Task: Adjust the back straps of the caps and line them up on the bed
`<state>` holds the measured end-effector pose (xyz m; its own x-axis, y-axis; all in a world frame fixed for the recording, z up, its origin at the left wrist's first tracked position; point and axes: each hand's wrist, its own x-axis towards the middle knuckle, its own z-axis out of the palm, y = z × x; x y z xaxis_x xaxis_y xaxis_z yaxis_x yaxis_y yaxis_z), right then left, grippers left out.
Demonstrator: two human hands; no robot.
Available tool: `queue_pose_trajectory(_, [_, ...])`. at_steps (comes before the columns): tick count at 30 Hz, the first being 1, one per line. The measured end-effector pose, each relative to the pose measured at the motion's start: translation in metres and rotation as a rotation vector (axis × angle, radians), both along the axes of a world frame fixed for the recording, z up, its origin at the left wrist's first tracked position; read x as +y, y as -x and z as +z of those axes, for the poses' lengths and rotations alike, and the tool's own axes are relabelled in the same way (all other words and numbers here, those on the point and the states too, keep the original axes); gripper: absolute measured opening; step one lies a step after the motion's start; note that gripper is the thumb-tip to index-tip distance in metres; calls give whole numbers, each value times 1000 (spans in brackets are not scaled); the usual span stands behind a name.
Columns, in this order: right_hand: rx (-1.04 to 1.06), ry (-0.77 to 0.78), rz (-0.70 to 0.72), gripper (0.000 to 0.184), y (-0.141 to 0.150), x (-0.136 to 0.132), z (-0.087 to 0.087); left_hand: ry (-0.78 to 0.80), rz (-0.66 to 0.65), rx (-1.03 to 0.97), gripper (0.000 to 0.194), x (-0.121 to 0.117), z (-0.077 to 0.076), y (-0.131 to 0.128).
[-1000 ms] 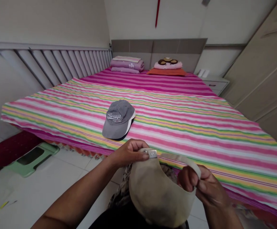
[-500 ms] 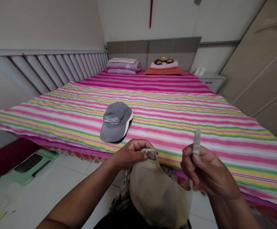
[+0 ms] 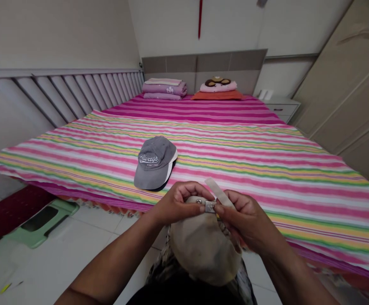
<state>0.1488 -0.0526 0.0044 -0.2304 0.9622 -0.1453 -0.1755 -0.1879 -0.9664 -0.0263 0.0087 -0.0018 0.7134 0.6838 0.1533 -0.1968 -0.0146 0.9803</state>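
I hold a beige cap in front of me, below the edge of the bed. My left hand is closed on the cap's back band at the small metal buckle. My right hand is closed on the cap's beige adjustment strap, whose free end sticks up past the buckle. The two hands touch at the buckle. A grey cap with white lettering lies on the striped bed sheet, beyond my left hand.
The bed has a slatted rail along its left side. Folded purple blankets and a pillow lie at the headboard. A green stool and a red mat are on the tiled floor at left. A wardrobe stands at right.
My right hand, which held the strap end up and apart at the right, has moved left and brought the strap to the buckle at my left hand. The cap has bunched smaller.
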Motion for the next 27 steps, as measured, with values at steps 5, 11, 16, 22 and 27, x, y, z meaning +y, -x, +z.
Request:
queue_pose_trajectory(5, [2,7,-27,28,7,2,1,-245,81,93,27,-3,2,1])
queue_pose_trajectory(11, [61,-10,-31,29,7,6,4,-579,373,164,22,-11,4,-2])
queue_pose_trajectory(16, [157,-46,-182,27,-6,14,11,-272,386,72,23,-6,1,5])
queue_pose_trajectory(22, [147,-23,-117,20,-12,7,13,18,305,-122,25,-3,3,4])
queue_pose_trajectory(27, [130,-9,-68,22,-5,1,10,190,275,-203,26,-6,2,-2])
